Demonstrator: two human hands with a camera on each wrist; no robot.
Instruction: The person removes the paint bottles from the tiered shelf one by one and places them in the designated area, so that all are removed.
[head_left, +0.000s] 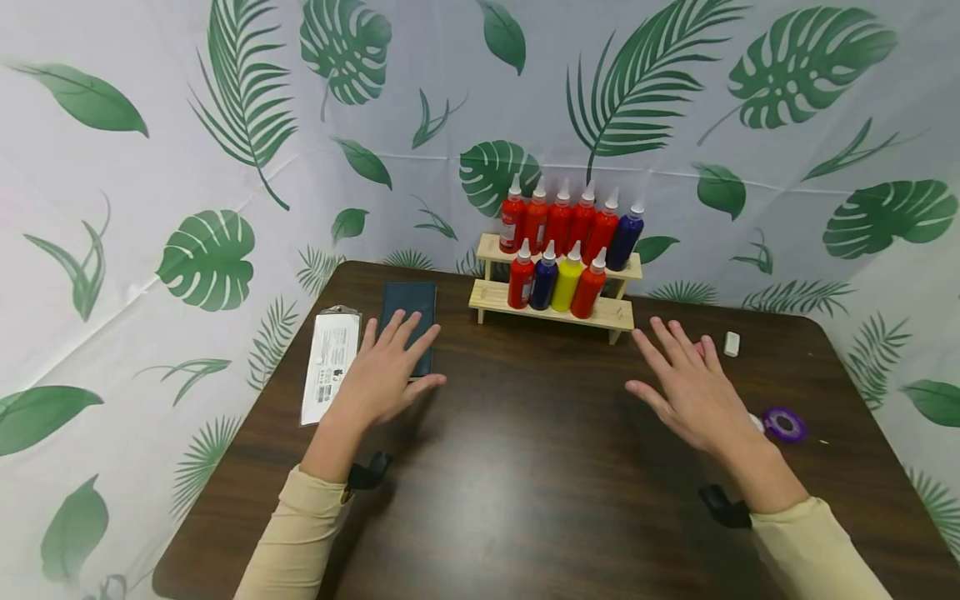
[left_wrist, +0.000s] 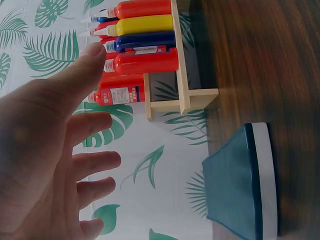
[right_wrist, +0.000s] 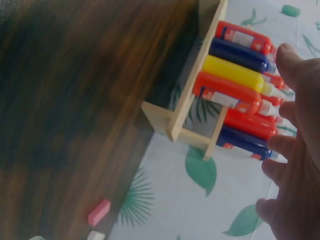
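Observation:
My left hand [head_left: 386, 371] is held over the left part of the table, fingers spread and nothing in its grasp. Nearest to it are a dark blue notebook [head_left: 418, 298], partly hidden behind the fingers, and a white flat package [head_left: 327, 354]. On the right, my right hand [head_left: 693, 392] hovers with fingers apart, also holding nothing. At the back between the hands stands a two-tier wooden rack [head_left: 491, 297] with several squeeze bottles: mostly red ones [head_left: 521, 282], plus dark blue ones [head_left: 625, 237] and one yellow bottle [head_left: 567, 285].
Beside the right hand lie a white eraser-like block [head_left: 732, 343], a pink block [right_wrist: 99, 212] and a purple ring-shaped object [head_left: 785, 424]. A leaf-patterned cloth [head_left: 420, 183] hangs behind the dark wooden table [head_left: 510, 467].

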